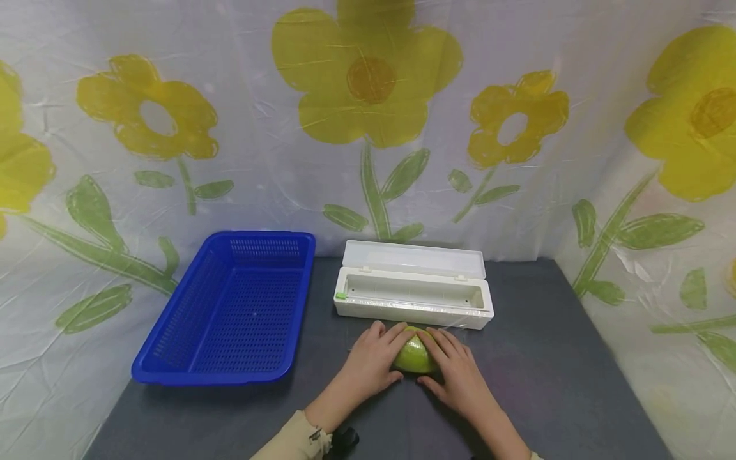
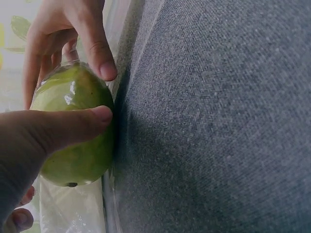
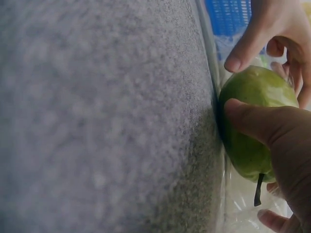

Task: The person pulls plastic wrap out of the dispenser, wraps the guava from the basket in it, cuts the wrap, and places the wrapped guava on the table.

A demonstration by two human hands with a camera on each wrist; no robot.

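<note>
Left hand (image 1: pixel 370 359) and right hand (image 1: pixel 457 370) are gripping fruit (image 1: pixel 414 358) from either side, fingers curving round it. Clear film (image 2: pixel 72 90) is covering it. Fruit is resting on table (image 1: pixel 563 370), just before white box (image 1: pixel 414 313); blue basket (image 1: pixel 213 377) is sitting left.

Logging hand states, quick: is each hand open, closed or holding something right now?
Left hand: holding the green fruit, curled round its left side.
Right hand: holding the same fruit, curled round its right side.
</note>
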